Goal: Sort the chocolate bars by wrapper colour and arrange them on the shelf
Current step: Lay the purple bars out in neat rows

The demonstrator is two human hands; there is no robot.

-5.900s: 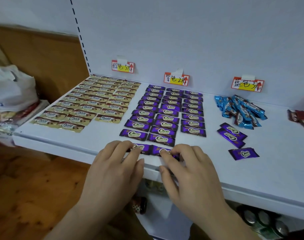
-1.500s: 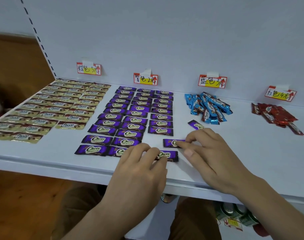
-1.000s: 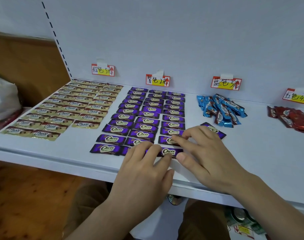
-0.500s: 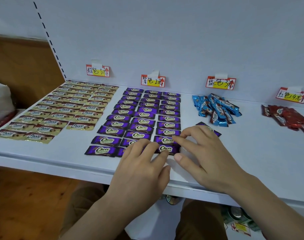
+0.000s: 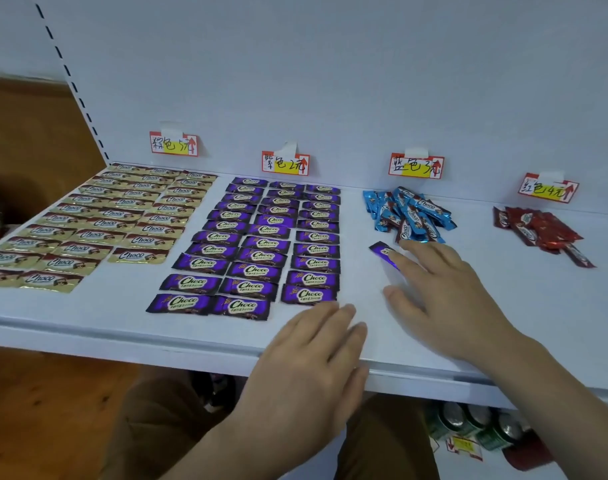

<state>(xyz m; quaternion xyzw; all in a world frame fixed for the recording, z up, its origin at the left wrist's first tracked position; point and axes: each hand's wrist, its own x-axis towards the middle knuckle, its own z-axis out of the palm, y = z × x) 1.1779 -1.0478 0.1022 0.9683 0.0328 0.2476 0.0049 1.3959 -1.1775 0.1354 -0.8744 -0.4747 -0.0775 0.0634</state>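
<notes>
On the white shelf (image 5: 555,306), purple Choco bars (image 5: 267,244) lie flat in three neat columns under the purple price tag (image 5: 285,163). Gold-brown bars (image 5: 98,220) fill a similar grid at the left. A loose purple bar (image 5: 382,252) lies alone right of the grid, and the fingertips of my right hand (image 5: 441,292) touch its near end with fingers spread. My left hand (image 5: 316,355) rests flat near the shelf's front edge, holding nothing. Blue bars (image 5: 411,214) and red bars (image 5: 541,232) lie in loose heaps farther right.
Price tags are taped to the back panel above each group: brown (image 5: 173,144), blue (image 5: 416,166), red (image 5: 547,188). Green cans (image 5: 475,426) stand on the level below. Wooden floor (image 5: 46,410) shows at the lower left.
Both hands have left the front bars of the third purple column, which now lie aligned. My right hand has moved right onto the loose purple bar; my left hand has drawn back towards the shelf edge.
</notes>
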